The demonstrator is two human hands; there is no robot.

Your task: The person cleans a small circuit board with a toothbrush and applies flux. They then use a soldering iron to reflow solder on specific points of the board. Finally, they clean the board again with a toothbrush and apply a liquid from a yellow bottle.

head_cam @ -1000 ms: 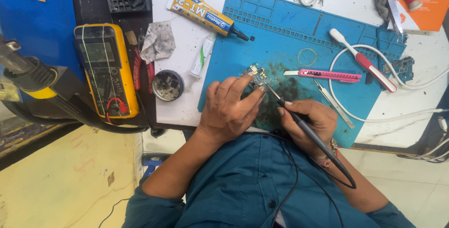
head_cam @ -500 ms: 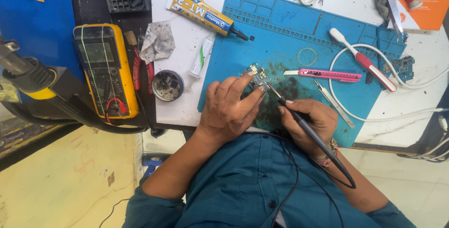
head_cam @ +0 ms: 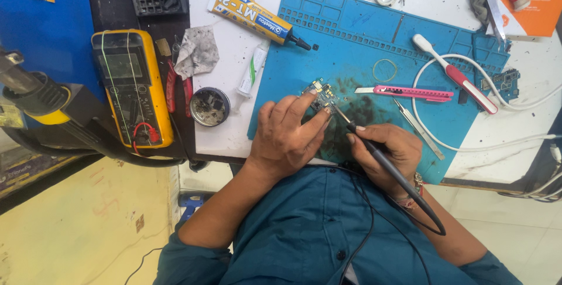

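My left hand [head_cam: 288, 137] rests on the blue work mat [head_cam: 351, 45] and pins a small circuit board [head_cam: 319, 91] under its fingertips. My right hand [head_cam: 386, 151] grips a black soldering iron [head_cam: 374, 155] like a pen. The iron's tip touches the board just right of my left fingers. Its black cable runs back over my blue shirt. Dark smudges stain the mat around the board.
A pink utility knife [head_cam: 404, 92], tweezers [head_cam: 417, 127], a rubber band [head_cam: 384, 69] and a red-and-white toothbrush [head_cam: 456, 80] lie on the mat. A glue tube [head_cam: 252, 13], a small white tube [head_cam: 250, 71], a round tin [head_cam: 209, 106] and a yellow multimeter [head_cam: 132, 86] sit left.
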